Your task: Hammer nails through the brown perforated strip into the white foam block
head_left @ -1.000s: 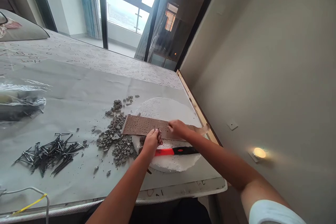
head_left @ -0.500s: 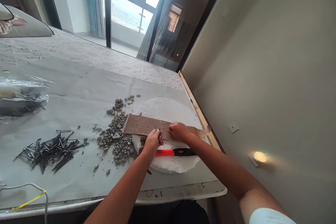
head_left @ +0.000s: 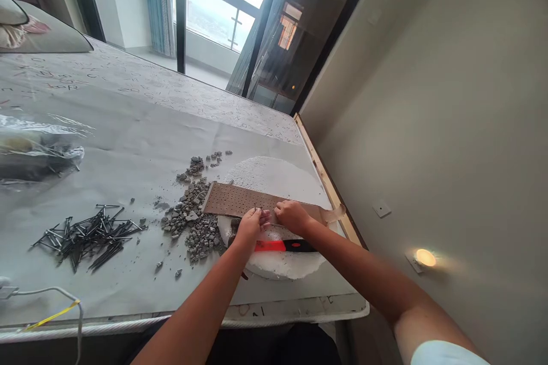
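Observation:
A brown perforated strip (head_left: 233,199) lies across a round white foam slab (head_left: 274,174). At its near edge, my left hand (head_left: 252,228) pinches a thin dark nail (head_left: 256,206) that pokes up above the fingertips. My right hand (head_left: 293,217) rests on the strip just to the right, its fingers curled closed; what they hold, if anything, is hidden. Below both hands a hammer (head_left: 270,246) with a red and black handle lies on the foam, its head partly behind my left hand.
Grey rubble (head_left: 192,211) is heaped left of the foam. Farther left lies a pile of dark nails (head_left: 92,236). A clear plastic bag (head_left: 40,151) with dark contents sits beyond them. A white cable (head_left: 51,291) crosses the near left corner. A wooden rail (head_left: 319,162) edges the right side by the wall.
The whole view has shifted slightly. My left hand's lower fingers have loosened a little while its pinch stays. My right hand remains on the strip.

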The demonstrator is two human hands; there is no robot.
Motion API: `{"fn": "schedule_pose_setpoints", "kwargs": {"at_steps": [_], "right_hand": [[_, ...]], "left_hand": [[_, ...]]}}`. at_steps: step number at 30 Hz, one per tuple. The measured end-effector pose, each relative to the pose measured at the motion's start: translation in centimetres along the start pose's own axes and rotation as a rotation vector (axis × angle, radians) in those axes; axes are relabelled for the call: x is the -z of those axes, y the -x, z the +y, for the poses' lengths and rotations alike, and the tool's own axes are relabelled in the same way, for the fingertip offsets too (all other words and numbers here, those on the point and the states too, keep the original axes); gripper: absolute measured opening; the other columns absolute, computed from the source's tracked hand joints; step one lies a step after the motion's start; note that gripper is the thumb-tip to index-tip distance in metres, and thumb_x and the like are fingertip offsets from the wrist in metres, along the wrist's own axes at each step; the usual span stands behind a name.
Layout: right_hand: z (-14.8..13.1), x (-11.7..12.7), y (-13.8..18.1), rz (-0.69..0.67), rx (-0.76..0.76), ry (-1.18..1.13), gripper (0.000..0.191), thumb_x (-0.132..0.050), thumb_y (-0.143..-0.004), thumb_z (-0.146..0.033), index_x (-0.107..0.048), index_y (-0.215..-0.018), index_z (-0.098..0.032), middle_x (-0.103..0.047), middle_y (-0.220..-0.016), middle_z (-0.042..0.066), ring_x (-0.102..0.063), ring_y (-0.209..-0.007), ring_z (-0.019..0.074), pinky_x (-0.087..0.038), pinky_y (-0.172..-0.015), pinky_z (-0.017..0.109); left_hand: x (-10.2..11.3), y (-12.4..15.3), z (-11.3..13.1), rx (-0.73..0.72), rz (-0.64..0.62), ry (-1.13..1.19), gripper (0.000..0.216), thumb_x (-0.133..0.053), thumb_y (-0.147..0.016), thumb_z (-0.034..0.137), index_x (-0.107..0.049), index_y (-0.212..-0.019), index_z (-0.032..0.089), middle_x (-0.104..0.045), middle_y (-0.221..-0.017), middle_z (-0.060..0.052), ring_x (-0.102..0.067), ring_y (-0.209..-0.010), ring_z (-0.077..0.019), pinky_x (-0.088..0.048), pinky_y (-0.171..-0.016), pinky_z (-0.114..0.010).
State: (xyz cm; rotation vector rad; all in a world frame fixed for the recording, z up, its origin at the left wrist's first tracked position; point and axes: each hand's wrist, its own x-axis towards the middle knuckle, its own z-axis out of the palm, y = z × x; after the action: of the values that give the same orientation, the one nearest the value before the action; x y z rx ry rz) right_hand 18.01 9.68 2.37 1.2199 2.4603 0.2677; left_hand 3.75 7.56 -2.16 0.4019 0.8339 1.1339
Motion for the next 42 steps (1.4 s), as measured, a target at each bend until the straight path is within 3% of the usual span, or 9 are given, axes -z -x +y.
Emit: {"fn": "schedule_pose_setpoints", "kwargs": {"at_steps": [13,19,28,36,42], "right_hand": [[0.2,0.8,-0.8,-0.002,-0.008,-0.016,0.021,-0.044,-0.082,-0.010,-0.065,-0.088,-0.010,-0.066,-0.088,0.017,-0.063,-0.078,0.0217,-0.042,-0.059,0.027],[0.3,1.5,-1.0,0.007,-0.124,-0.071,0.021,-0.045,-0.084,-0.018,-0.064,-0.091,-0.011,-0.067,-0.091,0.016,-0.064,-0.082,0.0226,-0.044,-0.064,0.027],[-1.2,-0.3,-1.0,-0.006,-0.292,-0.169,0.023,-0.042,-0.087,-0.023,-0.061,-0.095,-0.014,-0.068,-0.093,0.014,-0.064,-0.085,0.0225,-0.044,-0.067,0.028],[2.4,-0.4,0.8,-0.006,-0.416,-0.293,0.023,-0.042,-0.088,-0.023,-0.061,-0.097,-0.015,-0.067,-0.100,0.011,-0.061,-0.085,0.0183,-0.039,-0.066,0.024],[4.3,-0.7,2.4,-0.044,-0.402,-0.318,0.024,-0.044,-0.083,-0.014,-0.067,-0.090,-0.016,-0.069,-0.092,0.008,-0.060,-0.080,0.0152,-0.038,-0.064,0.022]], "left_hand": [[0.1,0.0,-0.1,0.011,-0.029,0.037,0.013,-0.058,-0.080,0.022,-0.052,-0.071,0.015,-0.063,-0.083,-0.007,-0.065,-0.076,-0.0143,-0.049,-0.067,-0.025],[0.3,-0.2,-0.2,0.008,-0.012,0.050,0.011,-0.059,-0.080,0.021,-0.052,-0.074,0.016,-0.064,-0.088,-0.008,-0.065,-0.078,-0.0151,-0.050,-0.068,-0.026],[0.6,-0.4,-0.5,0.016,-0.013,0.010,0.009,-0.054,-0.083,0.022,-0.053,-0.077,0.015,-0.064,-0.092,-0.009,-0.065,-0.085,-0.0160,-0.050,-0.073,-0.027],[0.8,-1.2,-0.9,0.026,-0.030,0.073,0.008,-0.055,-0.082,0.019,-0.052,-0.075,0.016,-0.065,-0.086,-0.007,-0.066,-0.080,-0.0162,-0.050,-0.079,-0.031],[0.7,-1.4,-0.8,0.024,-0.030,0.088,0.009,-0.054,-0.083,0.017,-0.052,-0.074,0.016,-0.065,-0.086,-0.008,-0.066,-0.083,-0.0175,-0.051,-0.080,-0.032]]}}
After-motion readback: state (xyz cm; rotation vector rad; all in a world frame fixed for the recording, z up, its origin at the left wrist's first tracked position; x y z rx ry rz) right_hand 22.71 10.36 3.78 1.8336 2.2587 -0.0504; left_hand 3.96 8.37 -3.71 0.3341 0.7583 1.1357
